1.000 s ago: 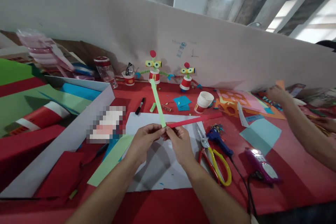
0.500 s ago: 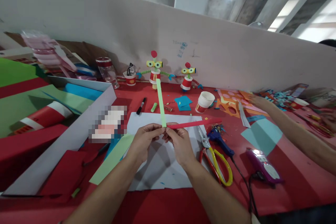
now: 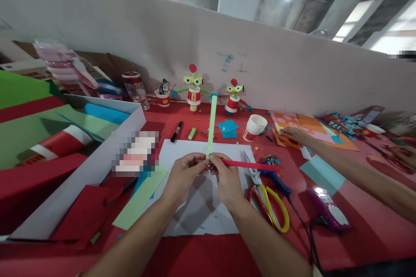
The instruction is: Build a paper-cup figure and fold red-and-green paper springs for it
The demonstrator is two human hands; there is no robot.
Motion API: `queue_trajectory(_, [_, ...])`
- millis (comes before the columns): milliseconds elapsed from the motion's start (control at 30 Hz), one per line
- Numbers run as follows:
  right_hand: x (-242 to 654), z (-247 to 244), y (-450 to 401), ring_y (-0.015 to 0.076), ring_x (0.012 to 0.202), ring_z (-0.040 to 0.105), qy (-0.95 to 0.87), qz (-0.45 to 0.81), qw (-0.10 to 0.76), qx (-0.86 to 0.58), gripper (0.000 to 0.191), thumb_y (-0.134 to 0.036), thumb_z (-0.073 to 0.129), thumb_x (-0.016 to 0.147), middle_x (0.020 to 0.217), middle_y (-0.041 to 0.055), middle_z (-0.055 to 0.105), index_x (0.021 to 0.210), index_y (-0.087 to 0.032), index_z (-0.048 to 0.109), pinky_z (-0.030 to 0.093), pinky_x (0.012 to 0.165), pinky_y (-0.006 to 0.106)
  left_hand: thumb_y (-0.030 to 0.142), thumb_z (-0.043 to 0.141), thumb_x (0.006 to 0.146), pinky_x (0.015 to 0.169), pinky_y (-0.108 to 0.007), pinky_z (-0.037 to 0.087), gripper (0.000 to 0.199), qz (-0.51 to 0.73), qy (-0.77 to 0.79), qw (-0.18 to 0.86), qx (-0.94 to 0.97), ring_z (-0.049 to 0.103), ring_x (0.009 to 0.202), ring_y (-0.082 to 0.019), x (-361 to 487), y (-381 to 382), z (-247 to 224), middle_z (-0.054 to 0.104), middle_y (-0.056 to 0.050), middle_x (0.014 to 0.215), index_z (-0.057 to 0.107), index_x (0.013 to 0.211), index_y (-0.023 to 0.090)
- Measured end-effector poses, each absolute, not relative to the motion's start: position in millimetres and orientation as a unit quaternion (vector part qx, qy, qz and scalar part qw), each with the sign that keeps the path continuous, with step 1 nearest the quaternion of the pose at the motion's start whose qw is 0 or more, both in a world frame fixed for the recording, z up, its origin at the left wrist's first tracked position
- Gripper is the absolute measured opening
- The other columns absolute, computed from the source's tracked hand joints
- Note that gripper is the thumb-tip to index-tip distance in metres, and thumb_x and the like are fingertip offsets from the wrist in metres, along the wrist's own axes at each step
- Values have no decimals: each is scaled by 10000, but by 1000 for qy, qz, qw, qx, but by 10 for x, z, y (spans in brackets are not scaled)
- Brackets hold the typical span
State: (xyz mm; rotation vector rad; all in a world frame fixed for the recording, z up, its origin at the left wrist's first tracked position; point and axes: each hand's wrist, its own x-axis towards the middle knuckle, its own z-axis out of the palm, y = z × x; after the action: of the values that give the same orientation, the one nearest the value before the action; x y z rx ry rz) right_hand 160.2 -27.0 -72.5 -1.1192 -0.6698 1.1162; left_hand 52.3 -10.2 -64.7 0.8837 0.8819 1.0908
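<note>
Two paper strips meet between my fingertips: a light green strip (image 3: 212, 123) pointing away from me and a red strip (image 3: 256, 165) stretching off to the right. My left hand (image 3: 182, 177), fingers closed, pinches their meeting corner from the left. My right hand (image 3: 229, 179) is closed on the same corner, thumb over the red strip's end. The exact overlap is hidden by the fingers. Both hands are above a white sheet (image 3: 208, 220). Scissors (image 3: 266, 199) with red and yellow handles and a blue glue gun (image 3: 276, 180) lie right of my right hand.
Two paper-cup figures (image 3: 194, 95) stand at the wall. A stack of paper cups (image 3: 255, 126), a black marker (image 3: 176, 132) and folded paper springs (image 3: 192, 133) lie beyond the sheet. Left is a box (image 3: 130, 121) of coloured paper. Another person's hand (image 3: 294, 135) touches orange paper at right.
The green strip has swung from leaning left to leaning slightly right; the red strip now slopes downward to the right. The other person's hand has moved left over the orange paper.
</note>
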Motion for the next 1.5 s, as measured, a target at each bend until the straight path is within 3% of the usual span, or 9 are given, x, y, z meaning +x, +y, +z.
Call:
queue_trajectory(267, [1580,-777,-280,139,645,555,-305,485,661,-485,176,-336,695,698,714,5,645,798,-194,678,458,624,268,251,783,623,708,-266,484,265,497,381,689,365,610,671,-127,551,-111,-676,677,-5,707,719,864,161])
queue_trajectory(1033, [1543,-750,-284,112,592,523,-292,503,675,-454,121,-296,683,726,638,-27,609,777,-190,656,427,592,248,220,776,624,653,-224,474,178,509,362,700,347,597,624,-104,563,-128,-620,666,-2,686,682,750,137])
queue_trajectory(1333, [1580,-760,-288,130,678,575,-375,503,648,-432,99,-273,665,748,722,-2,664,797,-194,699,459,717,283,150,829,517,596,-169,480,260,520,366,734,241,604,583,-78,453,-14,-596,676,-5,682,684,731,120])
queue_trajectory(1500, [1574,-761,-272,137,667,582,-349,521,648,-433,135,-319,694,730,722,7,678,769,-191,699,464,700,294,158,834,508,556,-162,477,263,505,378,737,243,609,565,-84,456,0,-586,676,-16,644,681,717,113])
